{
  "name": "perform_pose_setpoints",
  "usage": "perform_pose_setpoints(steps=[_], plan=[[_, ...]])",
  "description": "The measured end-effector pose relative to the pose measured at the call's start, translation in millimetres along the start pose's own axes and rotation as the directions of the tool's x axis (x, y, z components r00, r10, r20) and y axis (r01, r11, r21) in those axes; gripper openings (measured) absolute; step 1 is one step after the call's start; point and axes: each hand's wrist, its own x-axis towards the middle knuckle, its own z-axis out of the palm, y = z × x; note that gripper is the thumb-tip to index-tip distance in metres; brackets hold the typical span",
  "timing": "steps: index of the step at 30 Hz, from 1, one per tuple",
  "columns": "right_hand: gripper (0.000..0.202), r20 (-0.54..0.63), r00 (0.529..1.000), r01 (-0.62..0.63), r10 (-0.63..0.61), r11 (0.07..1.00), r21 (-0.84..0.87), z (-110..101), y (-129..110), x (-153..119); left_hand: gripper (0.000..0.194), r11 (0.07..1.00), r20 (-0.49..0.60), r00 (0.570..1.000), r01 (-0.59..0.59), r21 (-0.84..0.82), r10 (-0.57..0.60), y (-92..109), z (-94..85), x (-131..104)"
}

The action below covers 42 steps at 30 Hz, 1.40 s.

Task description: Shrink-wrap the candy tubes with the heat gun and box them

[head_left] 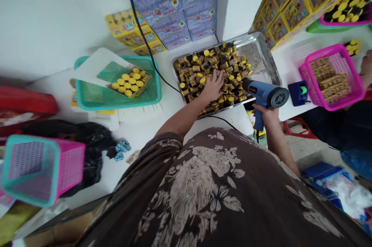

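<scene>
A metal tray (pixel 257 59) holds a heap of small yellow-and-black capped jars (pixel 200 65). My left hand (pixel 213 85) rests on the heap with its fingers spread, touching the jars and gripping none that I can see. In my right hand (pixel 266 113) is a blue heat gun (pixel 263 92), held by its handle. Its dark nozzle points left over the tray's right part, close to the jars. A cord hangs from the bottom of the handle.
Left of the tray, a teal basket (pixel 117 103) holds a box of yellow-capped jars (pixel 128 82). Purple boxes (pixel 177 5) and yellow boxes (pixel 290 3) are stacked behind. A pink basket (pixel 360 88) with jars and a tape dispenser (pixel 298 94) stand right, near another person's hand (pixel 366 65).
</scene>
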Motion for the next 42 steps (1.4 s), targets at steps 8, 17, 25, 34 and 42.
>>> perform_pose_setpoints(steps=[8, 17, 25, 34, 42], plan=[[0.04, 0.225, 0.973, 0.04, -0.046, 0.999, 0.032, 35, -17, 16, 0.063, 0.995, 0.031, 0.995, 0.093, -0.024, -0.092, -2, -6.3, -59], [0.039, 0.275, 0.958, 0.064, -0.082, 0.995, 0.073, 74, -37, 44, 0.043, 0.952, -0.258, 0.917, 0.282, -0.121, -0.305, -35, -21.2, -47], [0.045, 0.299, 0.953, 0.024, -0.048, 0.996, 0.084, 62, -40, 50, 0.042, 0.875, -0.368, 0.795, 0.422, -0.237, -0.483, -131, -26.6, 55], [0.043, 0.2, 0.98, 0.01, -0.017, 0.999, 0.036, 36, -26, 48, 0.052, 0.813, -0.124, 0.806, 0.56, -0.158, -0.579, -115, -19.6, 48], [0.039, 0.206, 0.978, -0.012, -0.014, 0.992, 0.124, 39, -38, 45, 0.061, 0.927, -0.102, 0.922, 0.365, -0.091, -0.373, -78, -27.1, -4]])
